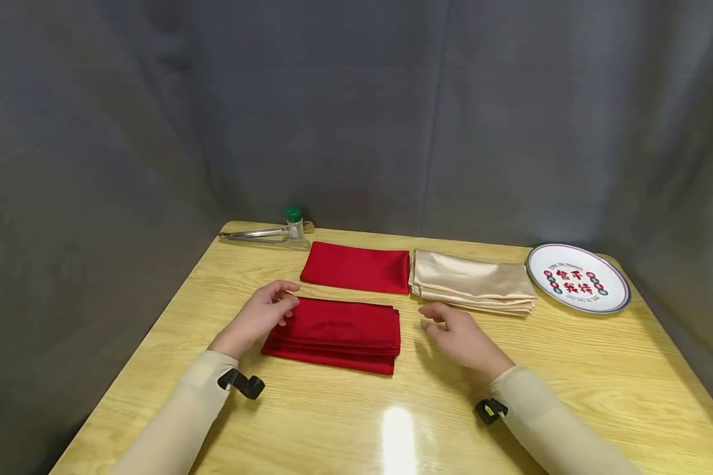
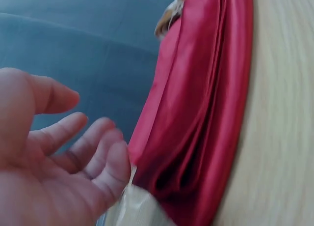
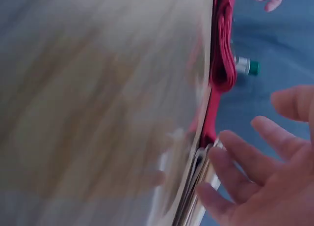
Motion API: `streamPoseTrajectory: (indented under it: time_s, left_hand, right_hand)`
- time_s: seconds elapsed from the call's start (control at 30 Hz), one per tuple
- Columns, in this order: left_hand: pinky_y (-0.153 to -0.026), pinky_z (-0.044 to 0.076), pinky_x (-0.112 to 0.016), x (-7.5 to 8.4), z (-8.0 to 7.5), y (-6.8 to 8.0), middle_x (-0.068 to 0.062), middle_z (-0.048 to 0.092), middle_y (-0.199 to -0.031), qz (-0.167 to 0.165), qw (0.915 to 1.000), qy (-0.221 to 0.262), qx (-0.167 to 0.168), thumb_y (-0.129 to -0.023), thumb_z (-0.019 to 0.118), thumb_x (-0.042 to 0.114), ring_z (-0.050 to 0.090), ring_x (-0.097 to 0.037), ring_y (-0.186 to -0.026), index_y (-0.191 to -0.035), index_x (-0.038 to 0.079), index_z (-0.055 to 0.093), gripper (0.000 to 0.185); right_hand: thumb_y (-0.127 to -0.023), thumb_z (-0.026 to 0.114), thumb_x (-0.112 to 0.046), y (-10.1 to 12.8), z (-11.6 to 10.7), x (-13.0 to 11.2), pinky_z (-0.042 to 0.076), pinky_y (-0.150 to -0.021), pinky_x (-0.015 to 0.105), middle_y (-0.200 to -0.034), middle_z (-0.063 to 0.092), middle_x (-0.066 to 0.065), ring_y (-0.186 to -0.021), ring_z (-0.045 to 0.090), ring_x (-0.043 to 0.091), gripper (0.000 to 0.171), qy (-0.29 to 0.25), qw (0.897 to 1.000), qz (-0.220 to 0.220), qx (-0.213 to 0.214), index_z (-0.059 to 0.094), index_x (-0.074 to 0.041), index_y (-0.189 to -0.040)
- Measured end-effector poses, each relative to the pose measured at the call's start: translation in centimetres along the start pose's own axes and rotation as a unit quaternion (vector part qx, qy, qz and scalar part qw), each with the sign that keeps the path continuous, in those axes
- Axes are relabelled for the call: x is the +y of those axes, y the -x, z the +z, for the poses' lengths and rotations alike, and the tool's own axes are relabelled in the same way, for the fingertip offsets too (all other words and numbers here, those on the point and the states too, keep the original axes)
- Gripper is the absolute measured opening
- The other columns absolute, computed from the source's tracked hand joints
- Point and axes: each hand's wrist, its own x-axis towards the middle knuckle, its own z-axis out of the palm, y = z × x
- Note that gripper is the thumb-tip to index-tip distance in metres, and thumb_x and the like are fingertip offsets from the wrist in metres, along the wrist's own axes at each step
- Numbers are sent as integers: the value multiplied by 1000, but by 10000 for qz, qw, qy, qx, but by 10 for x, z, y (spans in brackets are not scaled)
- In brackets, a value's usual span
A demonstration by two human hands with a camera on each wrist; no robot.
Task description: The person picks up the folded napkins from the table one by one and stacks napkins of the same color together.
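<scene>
A folded stack of red satin cloth [image 1: 338,330] lies on the table in front of the person. At its left end hovers the left hand [image 1: 261,316], fingers loosely bent and holding nothing; the left wrist view shows a gap between thumb and fingers. To the right of the stack is the right hand [image 1: 460,336], also holding nothing, its fingers relaxed near the folded champagne satin cloth [image 1: 471,280]. Behind the front stack lies another folded red cloth [image 1: 356,265], its right edge beside the champagne cloth. In the right wrist view the red stack [image 3: 223,54] shows its folded edge.
A white oval plate [image 1: 584,280] with red characters sits at the back right. Metal tongs [image 1: 261,233] and a green-capped jar [image 1: 295,224] are at the back left. Dark curtain [image 1: 356,119] hangs behind the wooden table [image 1: 320,422].
</scene>
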Motion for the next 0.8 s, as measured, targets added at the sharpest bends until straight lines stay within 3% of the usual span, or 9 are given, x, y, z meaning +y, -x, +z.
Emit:
streamPoseTrajectory:
  time_s: [0.1,0.3,0.4,0.57,0.63,0.7,0.8]
  left_hand:
    - [-77,51,-37,-5,-9,6,-17,58,-118,-26,9979,-593,241,-99,56,18,57,-28,-97,-132,2,54,37]
    - [-84,48,-43,-15,-13,16,-19,53,-129,-52,9817,-1839,496,-97,58,21,56,-30,-104,-133,2,53,41]
    - [-91,45,-49,-15,-9,18,-23,53,-129,-44,9741,-2213,457,-96,59,22,53,-36,-113,-133,0,52,44]
    - [-95,42,-51,-15,-1,22,-23,59,-124,-134,9609,-2727,462,-95,61,23,47,-41,-120,-135,0,52,47]
    - [-92,44,-48,-15,2,24,-22,62,-116,-162,9573,-2857,402,-95,62,24,49,-39,-117,-136,0,51,49]
    - [-91,45,-47,-15,3,26,-20,63,-113,-146,9555,-2927,333,-94,62,23,52,-36,-115,-137,1,51,49]
    - [-93,46,-46,-14,4,28,-19,62,-121,-152,9572,-2881,230,-95,62,24,55,-33,-116,-136,4,53,47]
  right_hand:
    - [-100,56,-32,-3,9,-11,47,-95,48,-122,65,6,-111,61,28,39,144,9996,-6,-239,58,-10,-132]
    - [-99,55,-38,-5,24,-34,43,-95,45,-83,63,-1,-101,58,25,47,1004,9922,-248,-691,54,-12,-138]
    - [-97,57,-39,-4,28,-41,37,-102,47,-92,69,5,-112,57,31,51,1500,9852,-290,-783,53,-13,-141]
    - [-95,61,-35,-5,32,-49,26,-112,50,-130,62,13,-130,47,36,53,1767,9797,-171,-934,52,-13,-142]
    - [-95,62,-31,-5,33,-50,25,-112,51,-130,62,12,-133,44,36,50,1785,9786,-157,-1014,53,-13,-141]
    - [-95,63,-28,-6,35,-51,26,-112,51,-120,68,10,-134,43,36,47,1845,9767,-226,-1074,56,-12,-138]
    - [-93,65,-21,-7,38,-52,27,-111,52,-114,70,6,-133,44,35,42,1867,9753,-434,-1096,60,-10,-133]
